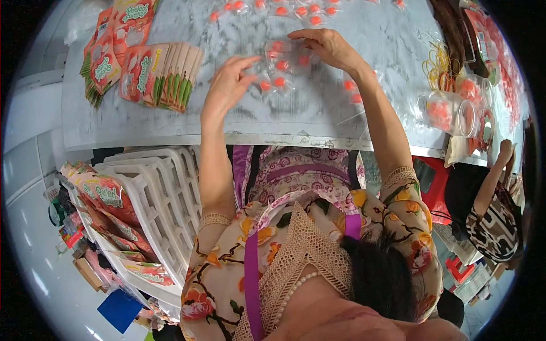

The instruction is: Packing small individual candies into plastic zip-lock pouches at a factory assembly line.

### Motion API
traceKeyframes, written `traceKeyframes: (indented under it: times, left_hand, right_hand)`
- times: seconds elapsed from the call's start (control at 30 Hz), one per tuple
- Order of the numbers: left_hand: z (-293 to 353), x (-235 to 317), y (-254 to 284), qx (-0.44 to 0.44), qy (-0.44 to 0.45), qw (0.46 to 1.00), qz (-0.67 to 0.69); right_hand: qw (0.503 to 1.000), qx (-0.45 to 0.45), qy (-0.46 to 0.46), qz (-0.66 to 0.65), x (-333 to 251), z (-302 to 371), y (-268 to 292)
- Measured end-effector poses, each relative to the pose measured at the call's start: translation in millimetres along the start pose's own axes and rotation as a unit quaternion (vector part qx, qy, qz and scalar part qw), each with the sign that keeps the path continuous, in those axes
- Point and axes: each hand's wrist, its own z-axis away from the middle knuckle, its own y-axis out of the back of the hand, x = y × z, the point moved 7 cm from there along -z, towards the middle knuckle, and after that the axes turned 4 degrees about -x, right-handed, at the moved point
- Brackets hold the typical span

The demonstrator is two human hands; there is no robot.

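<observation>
My left hand [228, 85] is over the table [233, 128], fingers apart and stretched toward a small group of clear-wrapped orange-red candies [281, 65]. Its fingertips are close beside the group's left edge, and nothing shows between them. Opposite, my right hand [331, 48] reaches in with its index finger extended to the left, just above the group. Its thumb hangs near a single wrapped candy [304, 59], and I see nothing held in it. Whether either hand touches a wrapper is unclear.
Pink-red pouches [142, 74] stand fanned at the left. More wrapped candies [301, 10] lie along the far side. Clear jars [449, 113] and yellow rubber bands [443, 65] sit at the right. White crates [151, 199] stand below left; another person's arm [492, 176] shows right.
</observation>
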Motion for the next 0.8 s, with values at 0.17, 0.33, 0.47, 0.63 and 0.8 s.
traceKeyframes:
  times: [0.17, 0.33, 0.47, 0.63, 0.8]
  left_hand:
    - [15.9, 8.6, -29.0, 0.028, 0.027, 0.999, -0.007]
    - [11.9, 14.4, -33.0, 0.052, 0.005, 0.998, -0.033]
    - [8.7, 27.7, -31.3, 0.026, 0.015, 0.997, -0.076]
    - [11.6, 26.8, -38.6, 0.018, 0.025, 0.998, -0.063]
    - [10.3, 20.6, -27.7, 0.021, 0.05, 0.998, -0.015]
  right_hand:
    - [0.999, 0.011, -0.035, -0.024, -0.5, 14.9, 0.3]
    - [0.999, 0.016, -0.021, 0.02, -6.0, 27.8, 4.4]
    - [0.999, -0.014, -0.038, 0.019, -13.6, 28.6, -4.6]
    - [0.997, 0.018, 0.028, 0.074, -23.8, 35.6, -6.5]
    - [0.997, 0.006, 0.012, 0.073, -19.8, 36.8, -0.7]
